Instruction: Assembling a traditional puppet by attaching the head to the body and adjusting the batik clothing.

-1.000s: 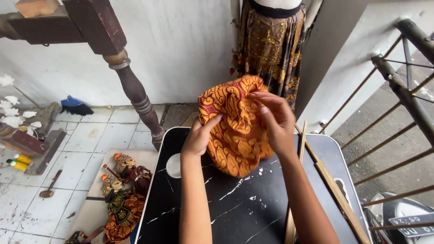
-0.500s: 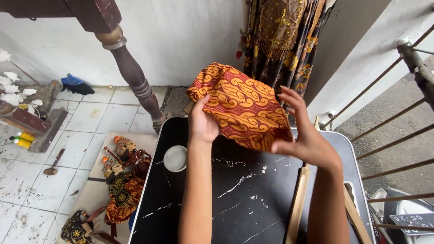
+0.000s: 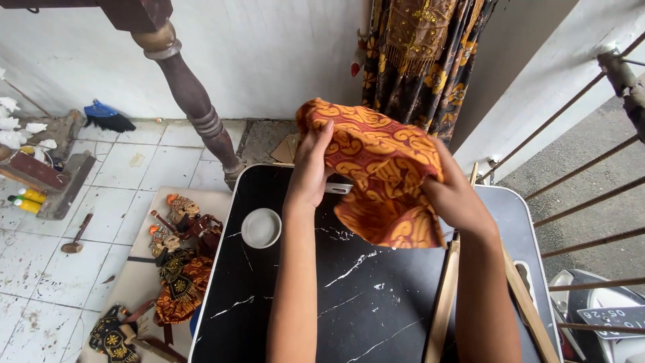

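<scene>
Puppets (image 3: 176, 255) lying on the floor at far left, small white bowl (image 3: 261, 227) on the black marble tabletop (image 3: 349, 302), I see my left hand (image 3: 310, 171) grip clenched on the orange patterned cloth (image 3: 379, 168) held above the tabletop, my right hand (image 3: 457, 198) grasping its other edge, fingers mostly hidden, wooden sticks (image 3: 445, 302) at right.

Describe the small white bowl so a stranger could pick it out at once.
Start at the black marble-patterned table with white veins in the middle of the view. Near its left edge, just left of the person's left forearm, sits the small white bowl. It is the only round, plain white thing on the tabletop; the orange patterned cloth is held above the table by both hands.
</scene>
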